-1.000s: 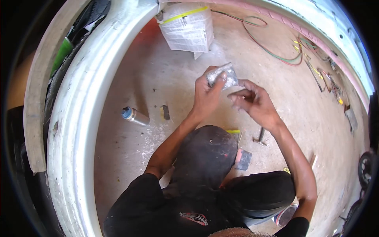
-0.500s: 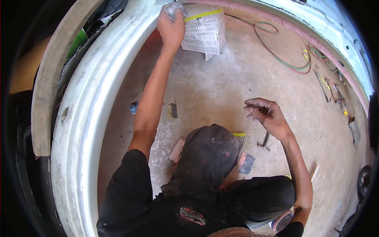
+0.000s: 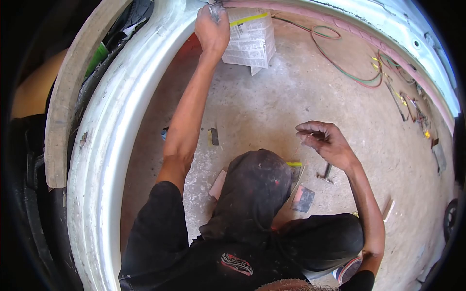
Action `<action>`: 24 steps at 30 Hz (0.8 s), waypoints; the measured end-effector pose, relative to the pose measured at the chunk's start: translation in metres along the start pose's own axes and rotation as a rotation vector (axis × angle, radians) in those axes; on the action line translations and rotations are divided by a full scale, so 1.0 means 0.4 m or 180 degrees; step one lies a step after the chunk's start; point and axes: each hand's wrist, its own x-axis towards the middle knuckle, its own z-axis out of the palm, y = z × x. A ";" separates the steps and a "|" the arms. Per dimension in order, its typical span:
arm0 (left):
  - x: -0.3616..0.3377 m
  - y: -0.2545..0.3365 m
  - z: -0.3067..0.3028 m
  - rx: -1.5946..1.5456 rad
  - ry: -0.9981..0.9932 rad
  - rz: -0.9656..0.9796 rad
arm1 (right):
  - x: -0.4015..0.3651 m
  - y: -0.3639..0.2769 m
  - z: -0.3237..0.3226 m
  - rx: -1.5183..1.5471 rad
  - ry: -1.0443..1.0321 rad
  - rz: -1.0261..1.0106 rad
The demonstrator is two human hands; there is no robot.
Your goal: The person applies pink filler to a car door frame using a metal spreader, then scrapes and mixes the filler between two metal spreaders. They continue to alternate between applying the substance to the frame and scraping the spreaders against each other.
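At the top of the view, my left hand (image 3: 212, 34) is closed on a piece of grey sandpaper (image 3: 215, 11). It presses the paper against the pale, dusty car door frame (image 3: 104, 131), near its corner. A newspaper sheet (image 3: 248, 41) edged with yellow tape hangs just right of this hand. My right hand (image 3: 331, 143) is held in the air above the floor, fingers loosely bent, with the thumb apart from them and nothing visible between. Below it, a hammer (image 3: 326, 173) lies on the floor.
A wooden strip (image 3: 58, 131) runs along the left of the frame. Red and green hoses (image 3: 340, 70) coil on the concrete floor. Sandpaper pieces (image 3: 303, 199) lie beside my knee, and a round can (image 3: 347, 271) stands at lower right. A small wood block (image 3: 389, 210) lies farther right.
My left hand has shifted slightly with the sandpaper, and less of the paper shows. The right hand has barely moved, slightly leftward. The whole view has shifted a little.
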 end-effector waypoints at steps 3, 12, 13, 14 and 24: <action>-0.001 -0.003 -0.001 0.0110 -0.0014 0.0096 | -0.005 -0.012 -0.002 -0.0050 -0.0047 0.0034; 0.000 0.033 -0.006 0.0653 -0.0083 0.0299 | -0.021 -0.009 -0.007 -0.0136 -0.0014 -0.0142; -0.007 0.046 -0.008 0.0710 -0.0048 0.0293 | -0.023 -0.010 -0.008 -0.0111 -0.0016 -0.0147; -0.011 0.059 -0.010 0.0764 -0.0014 0.0288 | -0.024 -0.009 -0.009 -0.0117 -0.0032 -0.0170; -0.040 0.150 -0.010 0.0632 -0.0154 0.0375 | -0.058 -0.005 -0.023 -0.0175 -0.0111 -0.0217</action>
